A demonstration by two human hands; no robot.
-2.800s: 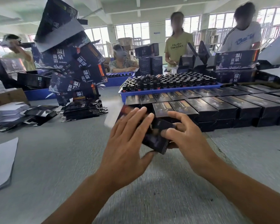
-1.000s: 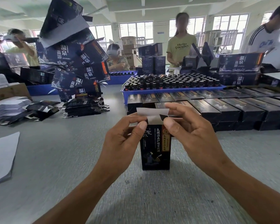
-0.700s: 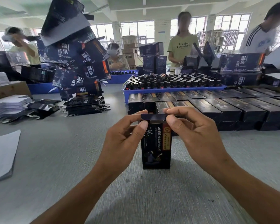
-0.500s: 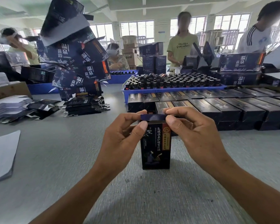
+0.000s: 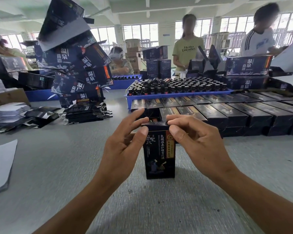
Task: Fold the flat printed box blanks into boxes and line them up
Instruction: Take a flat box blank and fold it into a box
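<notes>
head view | tall dark printed cardboard box (image 5: 160,154) upright on grey bench (image 5: 57,166) | left hand (image 5: 123,146) and right hand (image 5: 195,141) pinch its top flap | finished dark boxes row (image 5: 227,112) behind

Fingers (image 5: 176,122) hide the box (image 5: 160,156) top corners.

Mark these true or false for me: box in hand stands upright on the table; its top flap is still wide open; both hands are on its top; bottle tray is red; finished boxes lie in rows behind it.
1. The box stands upright on the table. True.
2. Its top flap is wide open. False: folded down over the top.
3. The left hand and right hand both pinch the flap. True.
4. The bottle tray is red. False: blue.
5. Finished boxes lie in rows behind. True.
</notes>
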